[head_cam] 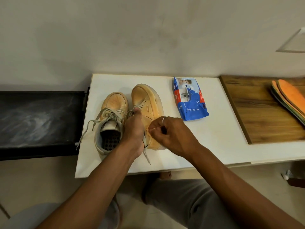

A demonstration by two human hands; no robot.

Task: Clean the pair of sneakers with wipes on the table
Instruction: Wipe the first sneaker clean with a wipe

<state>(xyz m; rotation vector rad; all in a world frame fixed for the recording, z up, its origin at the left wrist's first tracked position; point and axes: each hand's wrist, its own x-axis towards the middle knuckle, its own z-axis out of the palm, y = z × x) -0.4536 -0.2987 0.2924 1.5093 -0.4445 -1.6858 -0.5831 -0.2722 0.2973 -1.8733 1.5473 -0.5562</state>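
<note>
**A:** What can't you make out?

**B:** The opening of the right-hand tan leather sneaker (pixel 148 100). The left hand (pixel 133 129) covers it, fingers curled over the collar and gripping it, thumb up among the laces. Both hands hide most of the heel.

**A:** And the other hand?

**B:** The right hand (pixel 166 131) is curled tight against that sneaker's outer side, pinching a small crumpled pale scrap (pixel 149 129). Too little of the scrap shows to tell what it is.

**A:** How do the shoes look?

**B:** Both stand close side by side on the white rectangular table (pixel 214 129), toes toward the wall. The left-hand tan leather sneaker (pixel 113 103) gapes open over a dark perforated footbed, and its grey laces trail loose. The held one's pale sole rim looks dingy.

**A:** Anything else?

**B:** A blue and red plastic wipes packet (pixel 189 100) lies flat to the right, apart from the shoes, its print too blurred to read. Stacked orange insoles (pixel 288 100) on a brown wooden board (pixel 257 113) are cut off at the frame's edge.
</note>
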